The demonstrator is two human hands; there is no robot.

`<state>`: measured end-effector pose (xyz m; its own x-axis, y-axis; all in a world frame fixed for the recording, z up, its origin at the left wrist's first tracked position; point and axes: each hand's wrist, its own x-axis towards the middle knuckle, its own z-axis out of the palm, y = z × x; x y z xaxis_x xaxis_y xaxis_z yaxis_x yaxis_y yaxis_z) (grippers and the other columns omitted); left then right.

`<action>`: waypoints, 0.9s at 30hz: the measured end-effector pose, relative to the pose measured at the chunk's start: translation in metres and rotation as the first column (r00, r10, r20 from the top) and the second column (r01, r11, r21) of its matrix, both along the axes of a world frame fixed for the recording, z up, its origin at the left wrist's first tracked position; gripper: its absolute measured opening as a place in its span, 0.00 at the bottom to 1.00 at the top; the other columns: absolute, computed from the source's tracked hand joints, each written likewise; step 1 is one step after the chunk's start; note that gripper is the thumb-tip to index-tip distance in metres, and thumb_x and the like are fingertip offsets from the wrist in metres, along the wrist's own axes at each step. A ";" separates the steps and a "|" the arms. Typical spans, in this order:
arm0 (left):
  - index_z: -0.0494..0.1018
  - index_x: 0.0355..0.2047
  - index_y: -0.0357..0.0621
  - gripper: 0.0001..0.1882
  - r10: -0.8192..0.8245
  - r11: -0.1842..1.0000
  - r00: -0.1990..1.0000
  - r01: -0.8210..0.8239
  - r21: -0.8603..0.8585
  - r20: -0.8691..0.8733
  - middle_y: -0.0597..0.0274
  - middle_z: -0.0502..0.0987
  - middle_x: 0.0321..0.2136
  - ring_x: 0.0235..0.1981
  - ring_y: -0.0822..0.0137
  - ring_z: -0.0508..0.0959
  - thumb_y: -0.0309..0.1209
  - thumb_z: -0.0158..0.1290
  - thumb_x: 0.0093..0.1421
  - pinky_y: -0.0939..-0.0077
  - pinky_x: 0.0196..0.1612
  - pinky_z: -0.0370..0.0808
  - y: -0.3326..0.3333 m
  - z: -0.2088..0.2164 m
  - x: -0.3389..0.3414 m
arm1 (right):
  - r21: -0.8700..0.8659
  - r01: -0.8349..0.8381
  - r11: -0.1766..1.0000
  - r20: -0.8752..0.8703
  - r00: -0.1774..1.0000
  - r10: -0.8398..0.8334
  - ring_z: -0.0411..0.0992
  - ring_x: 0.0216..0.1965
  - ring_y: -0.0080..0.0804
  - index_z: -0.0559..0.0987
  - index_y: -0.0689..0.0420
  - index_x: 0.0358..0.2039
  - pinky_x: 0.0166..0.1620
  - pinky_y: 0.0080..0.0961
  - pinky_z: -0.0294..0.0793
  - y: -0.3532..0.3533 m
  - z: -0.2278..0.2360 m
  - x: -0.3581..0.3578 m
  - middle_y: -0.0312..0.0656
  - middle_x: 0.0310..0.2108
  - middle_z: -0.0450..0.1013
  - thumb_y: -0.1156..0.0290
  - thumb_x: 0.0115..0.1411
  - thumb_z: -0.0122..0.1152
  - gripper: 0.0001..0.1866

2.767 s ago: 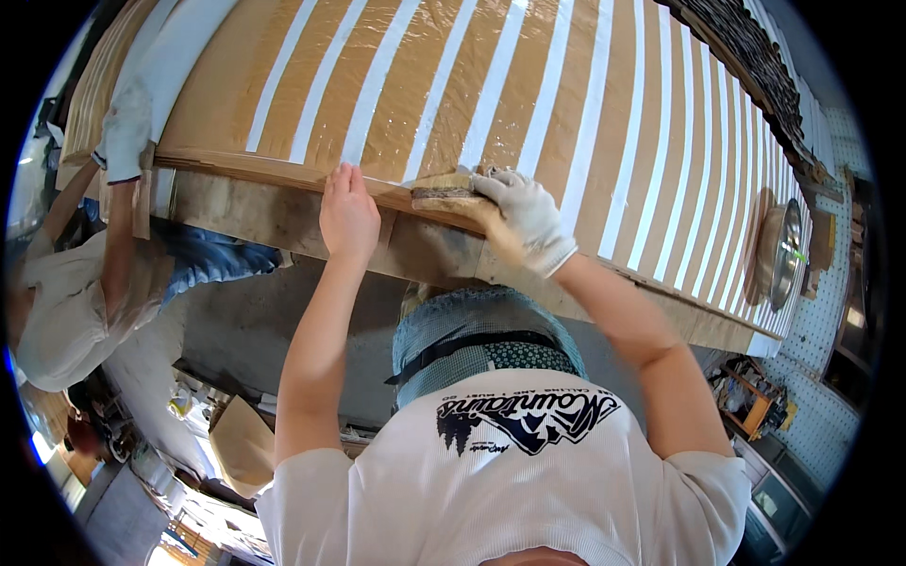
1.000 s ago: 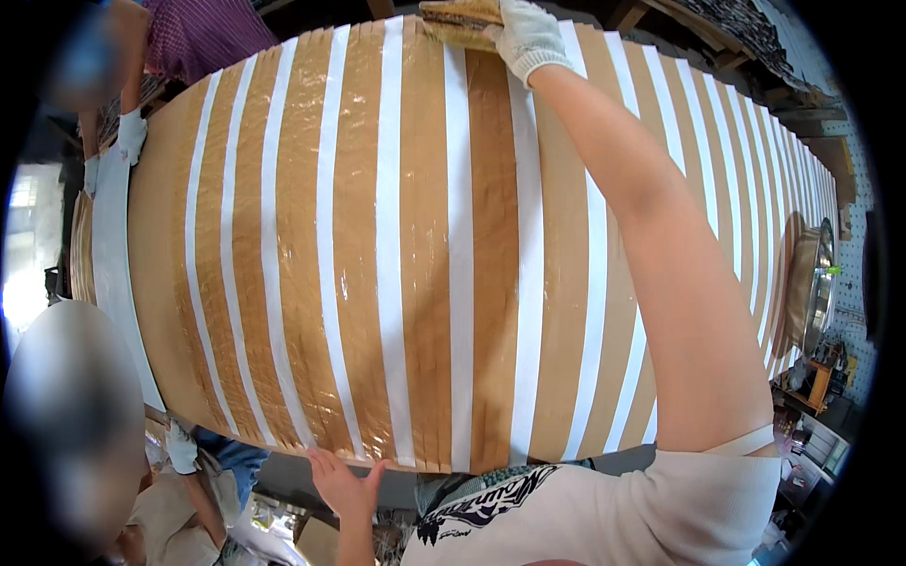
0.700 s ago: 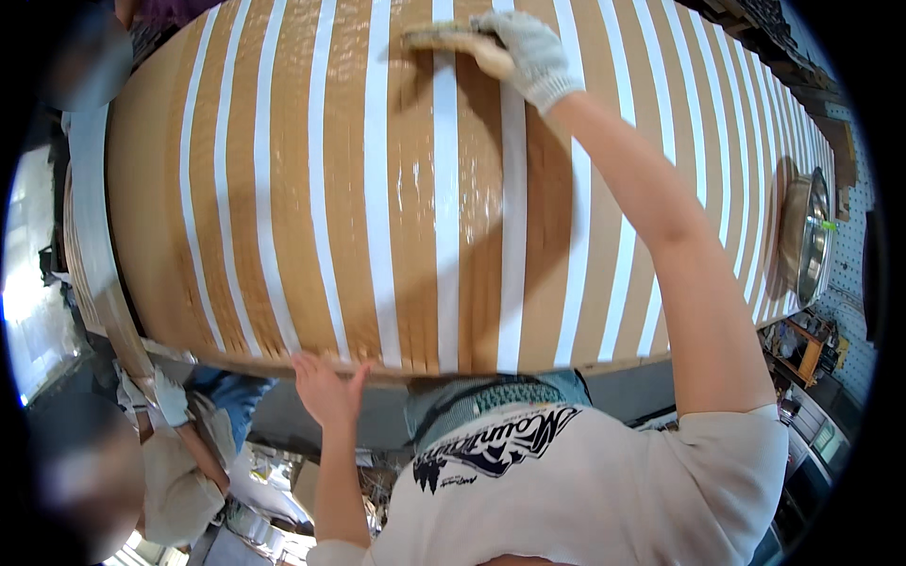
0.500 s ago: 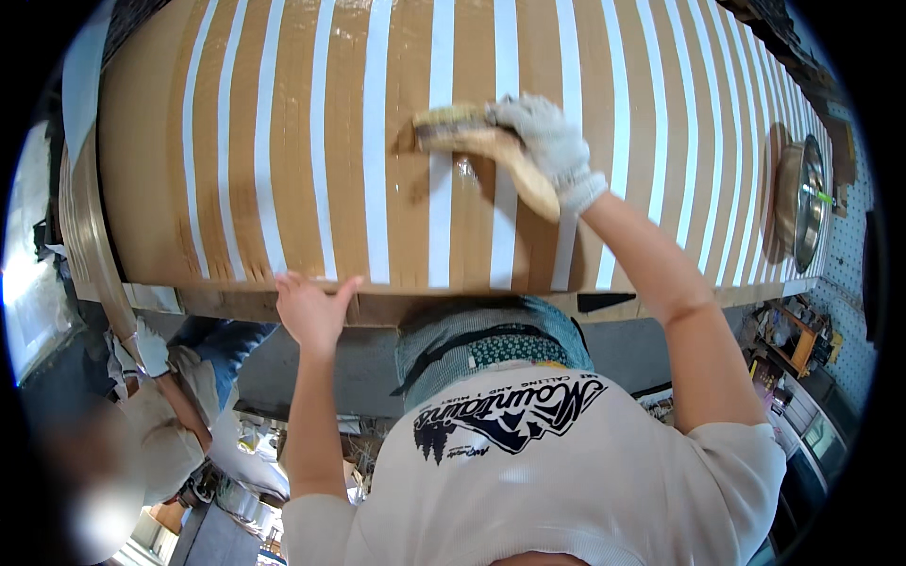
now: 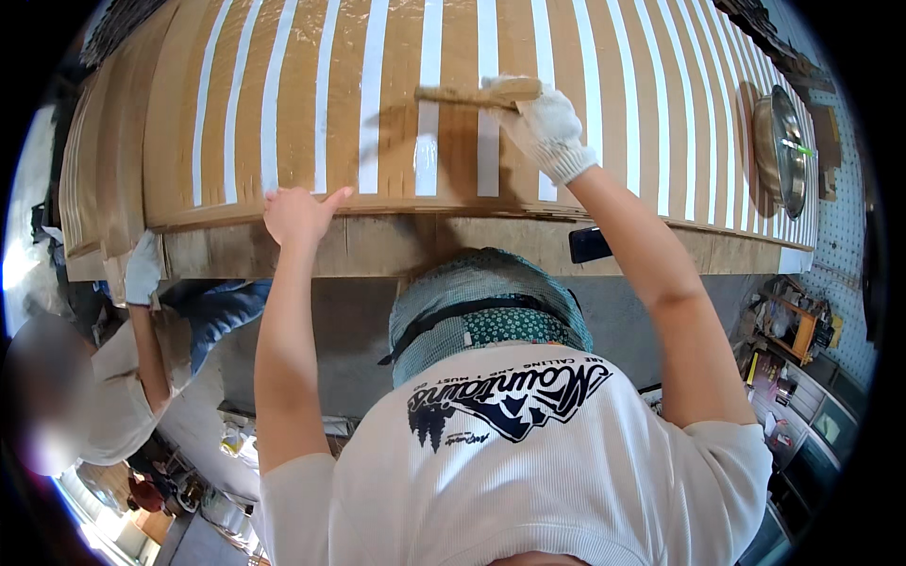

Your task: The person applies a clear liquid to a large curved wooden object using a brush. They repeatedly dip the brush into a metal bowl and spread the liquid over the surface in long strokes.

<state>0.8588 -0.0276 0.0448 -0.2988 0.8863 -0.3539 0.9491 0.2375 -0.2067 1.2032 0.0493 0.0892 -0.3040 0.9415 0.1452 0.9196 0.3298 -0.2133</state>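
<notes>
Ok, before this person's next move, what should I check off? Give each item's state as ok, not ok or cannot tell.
1. Brush in hand: ok, held in the gloved right hand.
2. Gloves on both hands: not ok, the left hand is bare.
3. Left hand apart from the brush: ok, it is at the near edge of the striped surface, left of the brush.
4. Brush touching the striped surface: cannot tell from this angle.
5. Metal basin clear of both hands: ok, far right.
6. Co-worker's gloved hand clear of the brush: ok, far left.
</notes>
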 end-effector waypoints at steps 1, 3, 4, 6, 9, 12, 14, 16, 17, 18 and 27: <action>0.80 0.40 0.27 0.56 0.006 1.000 1.000 -0.006 0.004 0.003 0.36 0.78 0.46 0.55 0.46 0.76 0.80 0.48 0.45 0.58 0.49 0.78 0.000 0.002 0.002 | -0.016 0.010 1.000 -0.027 1.000 -0.011 0.77 0.44 0.42 0.79 0.53 0.42 0.47 0.35 0.77 -0.009 -0.011 0.002 0.43 0.38 0.78 0.59 0.61 0.62 0.14; 0.81 0.40 0.29 0.55 0.025 1.000 1.000 -0.025 0.011 0.005 0.36 0.78 0.48 0.55 0.46 0.75 0.80 0.48 0.46 0.58 0.50 0.78 -0.001 0.004 0.003 | -0.050 0.024 0.998 -0.084 0.996 -0.028 0.76 0.48 0.41 0.78 0.51 0.44 0.50 0.34 0.76 -0.024 -0.031 0.000 0.41 0.42 0.77 0.61 0.62 0.59 0.12; 0.81 0.40 0.30 0.55 0.020 1.000 1.000 -0.020 0.016 0.004 0.37 0.78 0.48 0.56 0.47 0.75 0.79 0.48 0.46 0.58 0.50 0.78 -0.001 0.004 0.002 | -0.049 -0.011 0.999 -0.058 0.998 0.008 0.76 0.48 0.41 0.78 0.50 0.45 0.51 0.34 0.75 -0.040 -0.040 0.001 0.40 0.42 0.77 0.62 0.63 0.58 0.12; 0.81 0.41 0.30 0.55 0.024 1.000 1.000 -0.024 0.018 0.006 0.38 0.78 0.49 0.57 0.47 0.75 0.79 0.49 0.46 0.58 0.50 0.78 -0.004 0.000 0.002 | -0.057 -0.096 0.994 -0.002 0.995 0.096 0.75 0.50 0.42 0.77 0.48 0.47 0.53 0.34 0.74 -0.081 -0.046 0.009 0.40 0.44 0.76 0.63 0.64 0.56 0.12; 0.82 0.41 0.36 0.50 0.115 0.992 0.991 -0.111 -0.065 0.070 0.38 0.76 0.52 0.57 0.44 0.73 0.77 0.51 0.47 0.57 0.57 0.73 0.000 0.007 0.004 | -0.234 -0.196 0.952 -0.056 0.981 0.188 0.78 0.42 0.45 0.80 0.52 0.39 0.47 0.39 0.77 -0.088 -0.026 0.015 0.46 0.37 0.78 0.63 0.63 0.58 0.09; 0.82 0.41 0.36 0.50 0.121 0.992 0.990 -0.117 -0.054 0.078 0.38 0.77 0.51 0.57 0.44 0.73 0.77 0.52 0.46 0.57 0.56 0.73 -0.003 0.008 0.002 | -0.609 -0.046 0.792 -0.001 0.998 0.057 0.79 0.35 0.46 0.82 0.58 0.34 0.40 0.43 0.78 -0.050 0.022 0.015 0.52 0.30 0.78 0.53 0.56 0.66 0.18; 0.82 0.41 0.36 0.50 0.110 0.994 0.991 -0.109 -0.019 0.073 0.38 0.78 0.50 0.57 0.44 0.73 0.77 0.52 0.46 0.57 0.56 0.73 -0.005 0.006 0.001 | -0.499 0.100 0.861 0.238 0.971 0.025 0.79 0.38 0.46 0.82 0.56 0.38 0.43 0.41 0.78 -0.034 0.021 0.005 0.50 0.35 0.79 0.56 0.58 0.64 0.16; 0.82 0.40 0.36 0.49 0.113 0.993 0.989 -0.111 -0.027 0.090 0.38 0.78 0.49 0.57 0.44 0.74 0.77 0.52 0.46 0.58 0.55 0.74 -0.002 0.009 0.005 | -0.165 -0.077 0.983 0.023 0.996 0.082 0.78 0.42 0.45 0.81 0.54 0.42 0.46 0.38 0.77 -0.046 -0.017 0.021 0.49 0.39 0.78 0.58 0.60 0.62 0.15; 0.82 0.40 0.36 0.49 0.123 0.991 0.987 -0.118 -0.056 0.104 0.38 0.78 0.49 0.56 0.44 0.74 0.76 0.52 0.46 0.58 0.55 0.74 0.001 0.013 0.009 | 0.023 -0.134 0.991 -0.075 0.988 0.135 0.77 0.45 0.45 0.80 0.54 0.43 0.47 0.36 0.77 -0.053 -0.030 0.026 0.48 0.42 0.78 0.59 0.61 0.61 0.15; 0.82 0.39 0.37 0.49 0.148 0.987 0.983 -0.139 -0.085 0.110 0.38 0.77 0.50 0.56 0.44 0.74 0.76 0.53 0.46 0.58 0.55 0.74 0.001 0.017 0.007 | -0.122 -0.066 0.990 -0.004 0.998 0.066 0.75 0.49 0.44 0.79 0.50 0.46 0.50 0.32 0.76 -0.064 -0.022 0.016 0.46 0.45 0.77 0.64 0.61 0.60 0.13; 0.82 0.40 0.36 0.47 0.069 0.998 0.996 -0.070 0.008 0.063 0.36 0.75 0.50 0.56 0.44 0.71 0.74 0.53 0.48 0.56 0.55 0.74 -0.005 0.007 0.003 | -0.428 0.077 0.900 -0.077 0.990 -0.121 0.76 0.43 0.51 0.75 0.60 0.36 0.47 0.42 0.75 0.005 0.017 0.029 0.52 0.37 0.76 0.59 0.56 0.69 0.18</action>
